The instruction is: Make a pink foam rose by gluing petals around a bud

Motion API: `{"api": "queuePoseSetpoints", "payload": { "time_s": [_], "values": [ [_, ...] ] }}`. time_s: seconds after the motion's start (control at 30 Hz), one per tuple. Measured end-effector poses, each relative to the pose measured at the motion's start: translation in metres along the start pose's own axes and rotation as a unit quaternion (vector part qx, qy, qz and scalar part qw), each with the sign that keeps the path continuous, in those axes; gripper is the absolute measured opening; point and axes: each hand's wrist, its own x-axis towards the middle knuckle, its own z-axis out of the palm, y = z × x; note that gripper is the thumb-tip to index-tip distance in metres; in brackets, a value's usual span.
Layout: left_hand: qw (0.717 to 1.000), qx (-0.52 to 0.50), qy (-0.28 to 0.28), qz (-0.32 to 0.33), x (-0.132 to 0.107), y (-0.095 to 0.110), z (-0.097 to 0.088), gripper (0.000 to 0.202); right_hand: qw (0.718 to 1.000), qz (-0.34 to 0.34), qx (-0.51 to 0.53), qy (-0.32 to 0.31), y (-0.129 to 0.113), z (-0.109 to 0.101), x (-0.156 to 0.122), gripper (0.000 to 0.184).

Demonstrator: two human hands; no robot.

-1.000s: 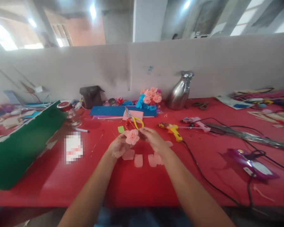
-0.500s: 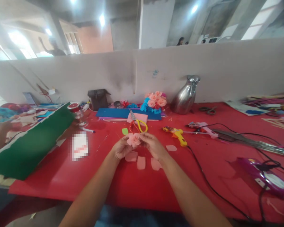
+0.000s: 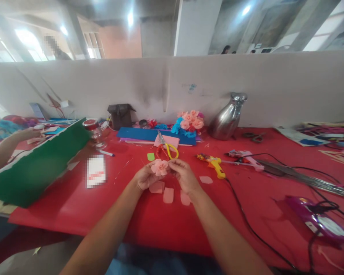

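A pink paper flower (image 3: 159,167) is held up over the red tabletop between my two hands. My left hand (image 3: 145,176) is closed on its left side and base. At its right edge the fingers of my right hand (image 3: 182,173) pinch a petal. Loose pink paper petals (image 3: 168,195) lie on the table beneath my hands, and one more petal (image 3: 206,180) rests right of my right hand. Just beyond the flower are scissors (image 3: 171,150) with yellow handles, their blades over folded pink paper (image 3: 172,141).
A yellow glue gun (image 3: 218,168) and a pink one (image 3: 252,161) lie to the right with cords. A purple power strip (image 3: 321,219) sits at far right. Behind stand a steel jug (image 3: 227,118) and finished flowers (image 3: 190,121). A green board (image 3: 43,168) separates a co-worker's arm (image 3: 10,147).
The flower has turned slightly in my hands, its face showing more openly. The co-worker's hand has reached farther forward behind the green board. A background person's raised arm no longer shows.
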Motion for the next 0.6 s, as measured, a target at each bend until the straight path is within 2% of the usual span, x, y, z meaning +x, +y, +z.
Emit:
{"api": "queuePoseSetpoints", "payload": {
  "time_s": [0.2,0.47,0.6],
  "values": [
    [0.999,-0.020,-0.027,-0.004,-0.0004,0.0010,0.0095,0.022,0.995,-0.060,-0.027,0.068,-0.0011,-0.0043,0.0014,0.005],
    [1.000,-0.007,0.009,-0.003,0.0003,-0.0010,0.0060,0.028,0.988,-0.074,-0.118,0.066,-0.0054,0.0001,-0.0008,0.009],
    [0.999,0.024,0.028,-0.004,0.0002,-0.0010,0.0020,0.031,0.984,-0.080,-0.155,0.037,-0.0079,0.0035,-0.0031,0.012]
  ]
}}
